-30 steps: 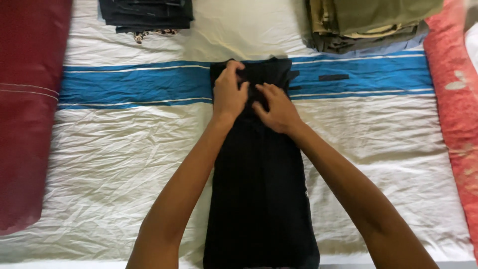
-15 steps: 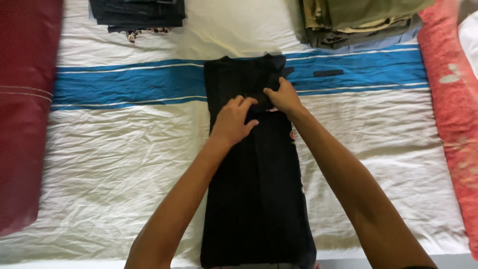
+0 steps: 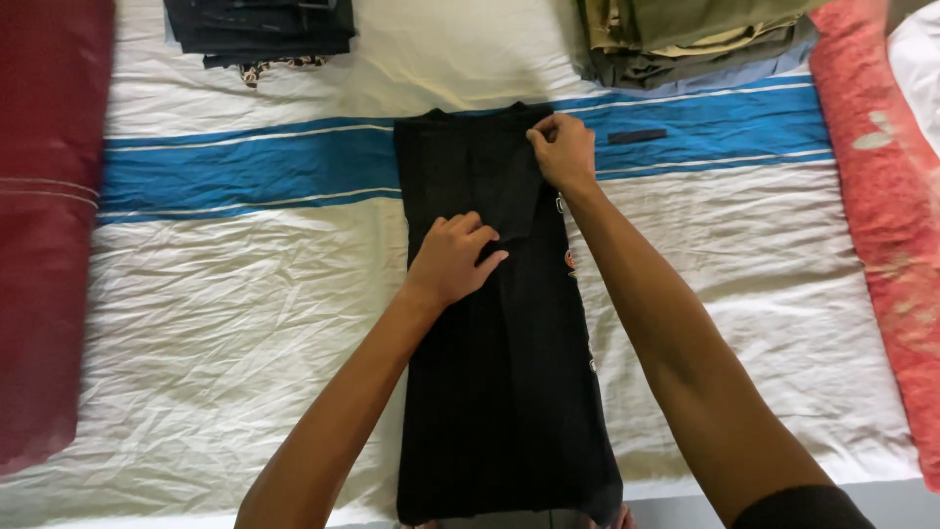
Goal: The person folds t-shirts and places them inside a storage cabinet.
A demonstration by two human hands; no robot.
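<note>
A long black garment [image 3: 499, 372], folded into a narrow strip, lies lengthwise down the middle of a crumpled white bedsheet [image 3: 225, 323] with a broad blue stripe [image 3: 245, 167], its far end crossing the stripe and its near end reaching the edge of the bed. The left hand [image 3: 452, 260] rests palm down on the cloth about a third of the way from the far end, fingers loosely spread and pressing flat, gripping nothing; half a second ago it sat in nearly the same place, while a second ago it was up at the far end beside the other hand. The right hand [image 3: 563, 152] has moved outward from the middle of the strip to the far right corner, where its fingers are curled and pinch the edge of the cloth. The upper flap now lies flatter and squarer across the stripe than before. Small orange marks show along the garment's right edge. At the far side of the sheet sit a stack of dark folded clothes [image 3: 259, 29] to the left and a stack of olive folded clothes [image 3: 685, 39] to the right, both well apart from the hands. A dark red cloth [image 3: 44, 225] borders the left side and a coral patterned cloth [image 3: 881, 196] the right.
</note>
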